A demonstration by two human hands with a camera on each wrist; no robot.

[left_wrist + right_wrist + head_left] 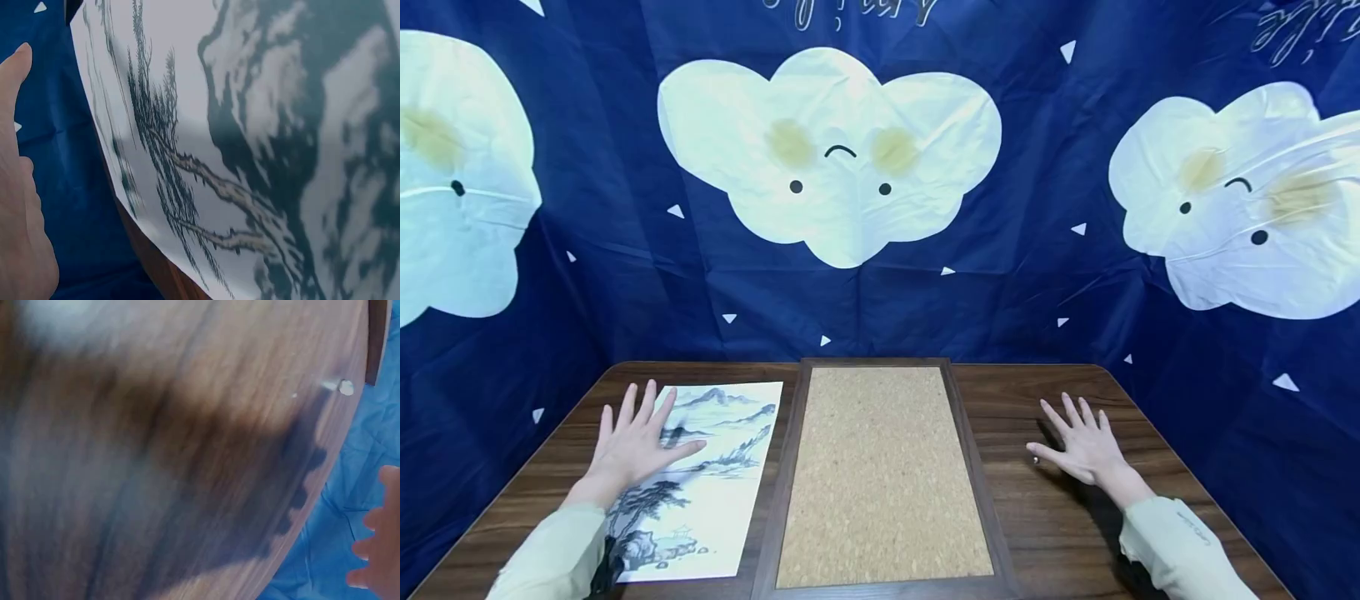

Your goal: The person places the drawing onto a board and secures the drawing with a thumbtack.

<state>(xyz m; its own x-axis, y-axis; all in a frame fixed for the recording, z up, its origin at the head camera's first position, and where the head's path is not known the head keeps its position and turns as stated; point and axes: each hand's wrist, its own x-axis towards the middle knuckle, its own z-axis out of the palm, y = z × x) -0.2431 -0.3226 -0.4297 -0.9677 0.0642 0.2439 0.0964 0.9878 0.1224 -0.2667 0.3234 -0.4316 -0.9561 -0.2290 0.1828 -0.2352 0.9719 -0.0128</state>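
A sheet printed with an ink landscape of mountains and trees [722,517] lies on the left of the table. My left hand [634,446] is spread over its left edge, fingers straight and holding nothing; in the left wrist view the sheet [187,94] fills most of the picture beside the hand [22,206]. A framed cork board [883,475] lies at the middle. Right of it my right hand [1086,450] hovers with spread, bare fingers, casting a shadow. By its thumb is a small shiny object [345,387], too small to identify surely.
The dark wood table [1000,400] has rounded far corners. The board's brown frame [977,475] reaches from the far edge to the near side. Blue fabric with white clouds [842,150] hangs behind and on both sides.
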